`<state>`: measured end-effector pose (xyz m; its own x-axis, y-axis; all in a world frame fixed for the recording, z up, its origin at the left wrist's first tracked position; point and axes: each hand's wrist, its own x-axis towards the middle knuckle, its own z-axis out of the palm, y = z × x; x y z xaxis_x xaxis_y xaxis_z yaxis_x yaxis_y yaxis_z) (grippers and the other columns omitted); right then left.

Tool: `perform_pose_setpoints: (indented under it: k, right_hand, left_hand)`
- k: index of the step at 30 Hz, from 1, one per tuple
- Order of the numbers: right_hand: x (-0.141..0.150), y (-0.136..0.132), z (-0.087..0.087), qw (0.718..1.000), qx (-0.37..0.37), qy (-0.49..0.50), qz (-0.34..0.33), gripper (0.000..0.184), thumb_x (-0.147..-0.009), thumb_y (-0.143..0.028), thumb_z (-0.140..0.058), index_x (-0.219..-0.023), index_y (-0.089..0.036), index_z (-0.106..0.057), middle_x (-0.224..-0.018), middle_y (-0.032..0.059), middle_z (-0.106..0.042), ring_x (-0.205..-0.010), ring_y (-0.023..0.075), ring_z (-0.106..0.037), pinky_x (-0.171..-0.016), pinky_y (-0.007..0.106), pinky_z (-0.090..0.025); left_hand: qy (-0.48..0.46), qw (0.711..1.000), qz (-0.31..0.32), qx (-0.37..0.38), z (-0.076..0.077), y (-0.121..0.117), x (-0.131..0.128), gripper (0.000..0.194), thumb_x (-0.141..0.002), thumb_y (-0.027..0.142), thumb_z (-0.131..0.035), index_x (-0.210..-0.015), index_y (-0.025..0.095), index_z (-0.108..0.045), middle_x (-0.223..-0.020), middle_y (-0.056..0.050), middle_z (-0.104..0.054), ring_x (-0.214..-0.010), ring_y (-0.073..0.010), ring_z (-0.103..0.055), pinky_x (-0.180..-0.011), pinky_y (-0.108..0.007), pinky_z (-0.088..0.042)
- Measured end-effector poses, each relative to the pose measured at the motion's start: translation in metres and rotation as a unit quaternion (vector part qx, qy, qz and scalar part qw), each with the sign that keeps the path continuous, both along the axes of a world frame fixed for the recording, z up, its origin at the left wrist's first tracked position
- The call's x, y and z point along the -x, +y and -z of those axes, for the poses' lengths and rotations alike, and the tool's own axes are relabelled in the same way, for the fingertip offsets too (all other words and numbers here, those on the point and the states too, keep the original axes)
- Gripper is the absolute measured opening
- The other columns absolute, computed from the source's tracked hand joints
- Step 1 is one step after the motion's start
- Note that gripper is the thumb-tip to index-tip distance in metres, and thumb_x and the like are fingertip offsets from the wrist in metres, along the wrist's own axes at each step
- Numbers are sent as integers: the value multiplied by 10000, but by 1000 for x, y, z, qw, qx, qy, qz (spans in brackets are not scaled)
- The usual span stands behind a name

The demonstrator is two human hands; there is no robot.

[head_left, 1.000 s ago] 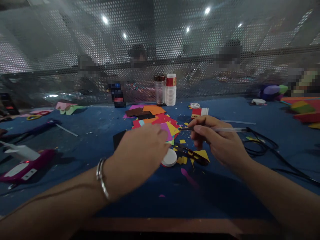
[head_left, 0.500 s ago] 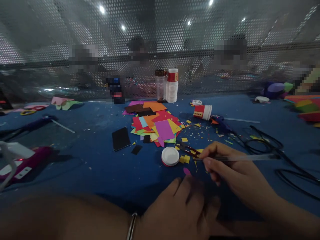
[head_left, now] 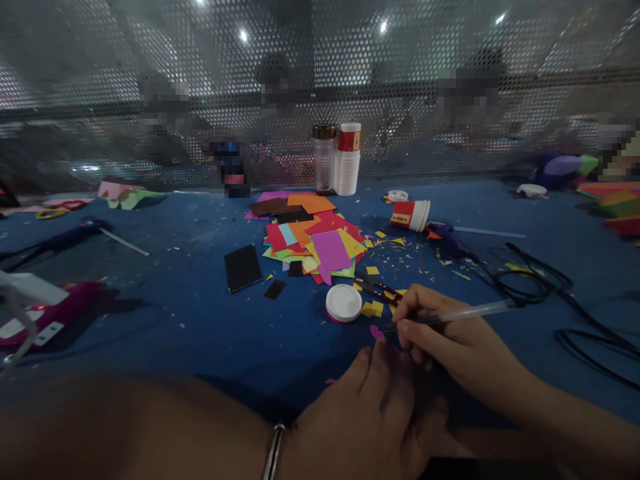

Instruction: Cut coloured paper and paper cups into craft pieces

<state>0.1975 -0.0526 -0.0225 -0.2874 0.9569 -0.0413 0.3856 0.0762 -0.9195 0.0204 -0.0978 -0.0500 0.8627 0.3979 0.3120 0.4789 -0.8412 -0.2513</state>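
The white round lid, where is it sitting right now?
In the head view the white round lid lies on the blue table just right of centre, below the pile of coloured paper and left of the right hand holding the pen.

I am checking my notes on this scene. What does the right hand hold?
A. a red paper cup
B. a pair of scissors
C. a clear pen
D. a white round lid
C: the right hand grips a clear pen in its fingers, while the scissors, white round lid and red paper cup lie apart on the blue table.
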Motion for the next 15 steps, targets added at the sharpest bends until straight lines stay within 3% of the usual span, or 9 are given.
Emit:
perform_pose_setpoints:
  k: [5,15]
  right_hand:
    - [-1,0,1,1000,-2,-19,-4,86,-848,-270,-508,-799,-204,-533,-603,-40,-547,-476,89,-517,-423,193,-413]
    - [0,2,2,995,-46,-81,-16,118,-858,-233,-461,-776,-216,-544,-649,-24,-557,-489,99,-506,-419,223,-392]
  left_hand:
    - [-16,999,0,-46,1,-1,-3,407,-996,283,-366,-1342,180,-556,-1231,-136,-679,-1106,-301,-647,-921,-406,-453]
    - [1,998,0,-66,-3,-1,-2,401,-1002,275,-351,-1334,194,-561,-1224,-121,-688,-1090,-279,-667,-920,-391,-458]
